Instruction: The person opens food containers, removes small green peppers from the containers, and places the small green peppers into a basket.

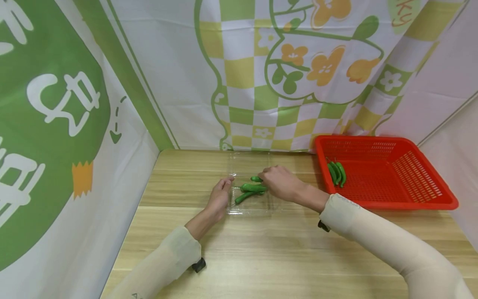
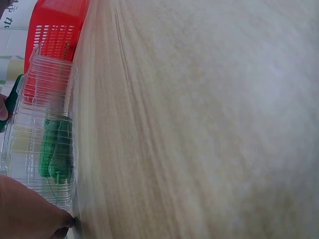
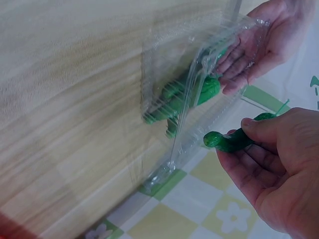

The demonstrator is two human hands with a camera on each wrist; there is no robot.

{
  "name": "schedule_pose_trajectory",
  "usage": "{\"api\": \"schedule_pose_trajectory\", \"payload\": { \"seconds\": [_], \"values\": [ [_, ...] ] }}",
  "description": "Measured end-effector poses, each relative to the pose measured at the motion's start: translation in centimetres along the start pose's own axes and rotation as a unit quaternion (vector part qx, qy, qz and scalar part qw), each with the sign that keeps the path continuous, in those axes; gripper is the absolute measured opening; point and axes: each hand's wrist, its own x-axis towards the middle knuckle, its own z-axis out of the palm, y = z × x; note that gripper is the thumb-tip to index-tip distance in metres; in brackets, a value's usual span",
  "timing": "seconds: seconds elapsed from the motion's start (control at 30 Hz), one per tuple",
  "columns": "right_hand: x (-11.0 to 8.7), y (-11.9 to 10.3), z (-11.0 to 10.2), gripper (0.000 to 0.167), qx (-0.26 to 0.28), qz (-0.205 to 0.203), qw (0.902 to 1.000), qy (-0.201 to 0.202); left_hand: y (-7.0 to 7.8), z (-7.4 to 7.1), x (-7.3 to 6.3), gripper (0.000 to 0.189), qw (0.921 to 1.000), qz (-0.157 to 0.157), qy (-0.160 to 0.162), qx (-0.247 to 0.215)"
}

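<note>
My right hand (image 1: 281,182) pinches a green chili pepper (image 3: 232,142) between thumb and fingers, above the clear plastic box (image 1: 249,212). The box lies with its lid (image 1: 249,160) folded back toward the wall. Inside it are green peppers (image 1: 252,188), one laid slantwise (image 1: 244,197), with stems toward the left. My left hand (image 1: 219,197) is at the box's left side, its fairly straight fingers against the clear wall in the right wrist view. In the left wrist view, that hand (image 2: 30,214) touches the near end of the box, where peppers (image 2: 56,149) show through the ribbed side.
A red plastic basket (image 1: 403,201) with perforated walls stands on the right of the wooden table (image 1: 239,257). Several green peppers (image 1: 337,173) lie at its left side. A patterned cloth (image 1: 269,108) hangs right behind the table, and a printed sheet (image 1: 123,174) borders the left.
</note>
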Motion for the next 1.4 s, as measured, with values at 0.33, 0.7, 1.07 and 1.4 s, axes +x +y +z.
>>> {"api": "schedule_pose_trajectory", "payload": {
  "seconds": [0.33,0.7,1.07,1.4],
  "values": [
    [0.0,0.9,-1.1,0.013,0.021,0.009,0.9993,0.031,-0.2,-0.1,0.1,0.042,1.0000,0.007,-0.004,-0.004],
    [-0.1,2.1,-3.3,0.022,0.053,0.055,0.9957,0.053,-0.1,-0.1,0.1,0.043,0.9999,0.011,-0.007,-0.007],
    [-0.6,3.3,-5.1,0.024,0.063,0.119,0.9903,0.035,-0.1,0.0,0.0,0.044,0.9999,0.015,-0.004,0.000],
    [-1.6,5.3,-6.5,0.033,0.064,0.160,0.9833,0.059,-0.1,-0.1,0.0,0.045,0.9999,0.011,-0.012,0.002]
  ]
}}
